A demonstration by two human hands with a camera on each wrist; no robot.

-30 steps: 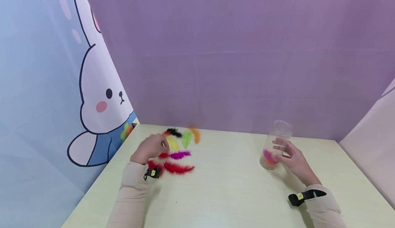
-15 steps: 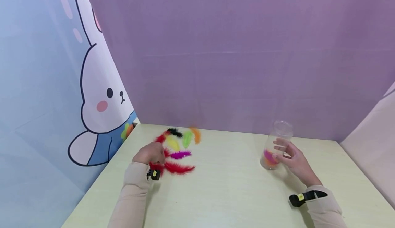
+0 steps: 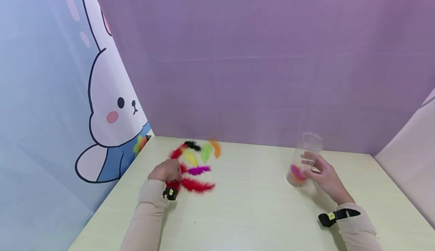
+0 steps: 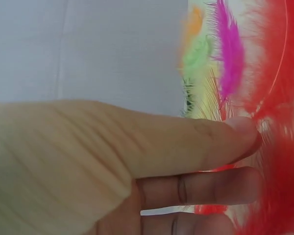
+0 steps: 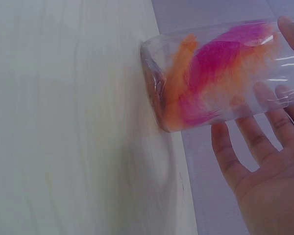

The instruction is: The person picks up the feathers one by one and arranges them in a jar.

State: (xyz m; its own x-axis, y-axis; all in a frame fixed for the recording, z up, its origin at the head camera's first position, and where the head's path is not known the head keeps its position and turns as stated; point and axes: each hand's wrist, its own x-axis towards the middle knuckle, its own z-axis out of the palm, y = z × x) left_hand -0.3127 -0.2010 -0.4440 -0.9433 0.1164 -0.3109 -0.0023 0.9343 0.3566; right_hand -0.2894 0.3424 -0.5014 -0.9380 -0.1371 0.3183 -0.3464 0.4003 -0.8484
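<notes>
A: What takes up the most room?
B: A purple cloth [image 3: 258, 62] hangs at the back, with a light blue cloth [image 3: 44, 92] at the left, printed with a white rabbit [image 3: 108, 81]. Below them lies the pale surface [image 3: 251, 209].

A: Whose arms are those?
B: One person's. Two beige sleeves [image 3: 144, 217] come in from the near side.

A: And the right hand [image 3: 321, 171]?
B: Its grip is curved round a clear jar [image 3: 309, 143], thumb on one side and fingers on the other. The jar stands on the right part of the surface.

A: The left hand [image 3: 166, 170]?
B: Bent low over the feathers on the left of the surface. Its thumb tip is at the quill of a red feather [image 4: 279, 54]; I can't tell whether that grip is closed on it.

A: Which other feathers lie there?
B: More red ones, a purple feather [image 3: 199, 170], a yellow feather [image 3: 190, 157], a green feather [image 3: 206, 153], an orange feather [image 3: 216, 149] and a black feather [image 3: 193, 145].

A: Anything in the jar?
B: Magenta plumes [image 5: 213, 61] and orange plumes [image 5: 179, 63], towards its base.
</notes>
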